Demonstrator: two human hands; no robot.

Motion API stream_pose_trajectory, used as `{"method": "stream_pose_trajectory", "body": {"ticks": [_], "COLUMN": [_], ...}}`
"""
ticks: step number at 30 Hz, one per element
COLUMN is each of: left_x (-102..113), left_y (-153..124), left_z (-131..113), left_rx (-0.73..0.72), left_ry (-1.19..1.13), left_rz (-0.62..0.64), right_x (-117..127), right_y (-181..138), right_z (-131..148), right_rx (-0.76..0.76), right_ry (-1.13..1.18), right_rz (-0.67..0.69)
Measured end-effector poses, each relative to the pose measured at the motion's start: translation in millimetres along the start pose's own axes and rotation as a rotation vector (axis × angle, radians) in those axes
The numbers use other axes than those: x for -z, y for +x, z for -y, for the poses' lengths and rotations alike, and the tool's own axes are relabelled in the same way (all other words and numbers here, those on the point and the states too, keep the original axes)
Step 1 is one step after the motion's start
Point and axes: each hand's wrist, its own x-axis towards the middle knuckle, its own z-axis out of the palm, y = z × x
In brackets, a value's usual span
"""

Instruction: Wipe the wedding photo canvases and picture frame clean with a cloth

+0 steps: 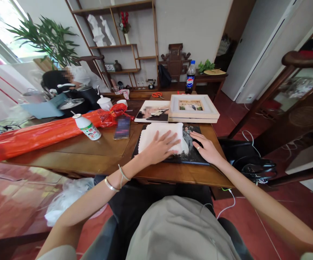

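Observation:
A folded white cloth (pixel 152 134) with a scalloped edge lies over the left and middle part of a dark photo panel (pixel 197 156). My left hand (pixel 163 146) rests flat on the cloth, its fingers spread toward the right. On the panel's uncovered right side, where a printed figure shows, my right hand (pixel 205 147) lies with fingers stretched out and a ring on one of them. Neither hand grips anything. The cloth hides much of the panel's picture.
Behind the panel are stacked white picture frames (pixel 194 107) and another photo print (pixel 152 111). To the left lie a phone (pixel 122 127), a white bottle (pixel 87 127) and a long red plastic-wrapped bundle (pixel 48 131). A cola bottle (pixel 190 78) and orange scissors (pixel 158 95) stand farther back.

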Motion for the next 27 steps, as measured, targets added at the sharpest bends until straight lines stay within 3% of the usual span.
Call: {"method": "stream_pose_trajectory", "body": {"ticks": [4, 7, 17, 20, 23, 27], "left_x": [4, 6, 0, -2, -1, 4], "left_y": [-16, -20, 23, 30, 28, 10], "left_z": [-37, -46, 19, 25, 13, -26], "left_rx": [-0.071, -0.084, 0.105, 0.134, 0.106, 0.015], "left_ry": [0.017, -0.001, -0.051, -0.045, -0.029, -0.002], "left_rz": [-0.015, -0.028, -0.006, -0.008, 0.011, 0.0], "right_x": [0, 1, 1, 1, 0, 1], "right_y": [0, 1, 0, 0, 0, 0], "right_z": [1, 1, 0, 1, 1, 1], "right_rx": [0.0, -0.003, 0.012, 0.008, 0.007, 0.006], "right_ry": [-0.019, -0.027, 0.002, -0.001, 0.01, 0.005], "right_rz": [-0.001, 0.0, 0.003, 0.002, 0.001, -0.003]}}
